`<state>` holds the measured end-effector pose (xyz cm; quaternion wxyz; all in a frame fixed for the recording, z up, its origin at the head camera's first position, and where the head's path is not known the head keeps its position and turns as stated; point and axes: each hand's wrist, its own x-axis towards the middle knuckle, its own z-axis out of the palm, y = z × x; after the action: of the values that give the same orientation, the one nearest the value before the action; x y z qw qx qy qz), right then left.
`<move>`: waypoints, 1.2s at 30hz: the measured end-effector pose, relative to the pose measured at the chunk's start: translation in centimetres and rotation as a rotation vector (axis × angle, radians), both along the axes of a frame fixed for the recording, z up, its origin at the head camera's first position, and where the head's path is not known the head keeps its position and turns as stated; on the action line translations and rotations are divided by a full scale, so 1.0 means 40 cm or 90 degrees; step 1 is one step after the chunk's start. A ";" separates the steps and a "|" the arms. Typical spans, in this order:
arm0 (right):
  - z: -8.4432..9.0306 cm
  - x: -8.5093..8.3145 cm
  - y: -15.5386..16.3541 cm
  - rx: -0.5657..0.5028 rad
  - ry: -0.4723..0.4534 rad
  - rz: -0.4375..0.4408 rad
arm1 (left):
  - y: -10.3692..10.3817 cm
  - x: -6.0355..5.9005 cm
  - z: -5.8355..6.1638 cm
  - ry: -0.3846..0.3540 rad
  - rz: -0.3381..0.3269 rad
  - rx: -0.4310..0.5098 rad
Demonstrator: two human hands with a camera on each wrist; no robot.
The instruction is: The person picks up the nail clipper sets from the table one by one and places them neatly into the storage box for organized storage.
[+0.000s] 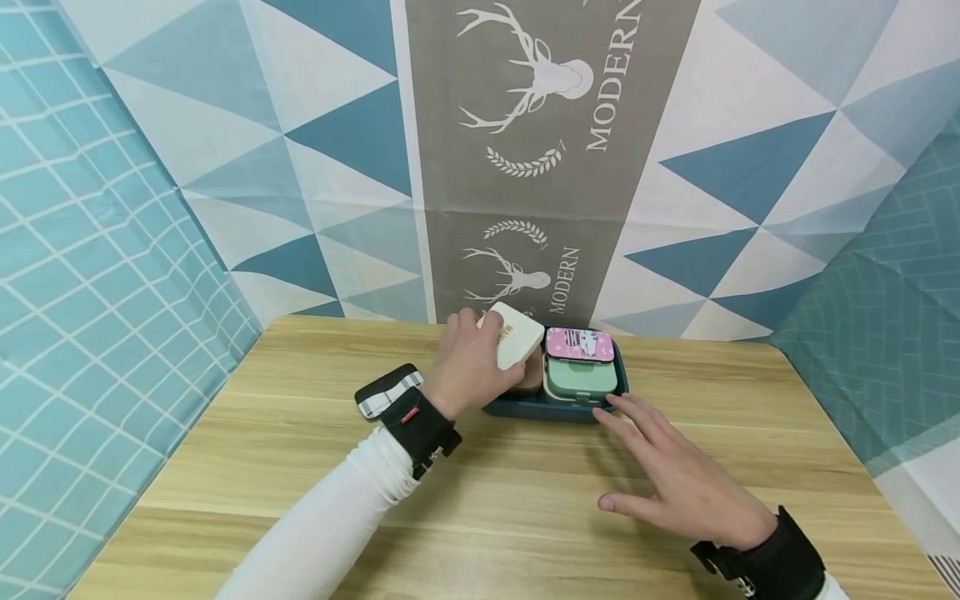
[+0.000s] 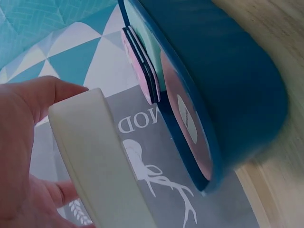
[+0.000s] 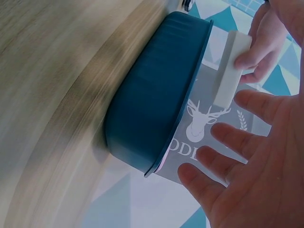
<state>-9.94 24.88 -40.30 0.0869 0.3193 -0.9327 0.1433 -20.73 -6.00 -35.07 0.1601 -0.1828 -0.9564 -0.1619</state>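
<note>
My left hand (image 1: 467, 367) grips a cream-white square box (image 1: 519, 335) with gold lettering, between thumb and fingers. In the left wrist view the box (image 2: 97, 152) is above the rim of a dark blue basket (image 2: 237, 90), tilted. Inside the basket (image 1: 551, 411) lie a pink tin (image 1: 580, 343) with a cartoon print, a mint-green case (image 1: 581, 379) beside it, and a brownish-pink item (image 1: 531, 377) partly hidden by my left hand. My right hand (image 1: 675, 475) is spread with nothing in it, fingertips near the basket's front right corner.
A black item with a white-and-grey band (image 1: 388, 390) lies on the wooden table (image 1: 480, 525), left of the basket and partly behind my left wrist. A patterned cloth wall (image 1: 525, 192) rises right behind the basket.
</note>
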 end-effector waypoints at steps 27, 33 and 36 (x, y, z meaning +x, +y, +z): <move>0.002 0.003 0.001 -0.003 0.002 0.003 | 0.116 -0.045 -0.044 -0.072 0.178 -0.017; 0.001 0.002 0.001 0.000 0.000 0.001 | 0.127 -0.055 -0.059 -0.083 0.186 -0.032; 0.000 0.001 0.000 -0.001 -0.002 0.000 | 0.131 -0.059 -0.068 -0.083 0.186 -0.030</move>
<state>-9.89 24.90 -40.29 0.0860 0.3193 -0.9326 0.1447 -23.11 -0.76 -37.79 0.1155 -0.0349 -0.9847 -0.1260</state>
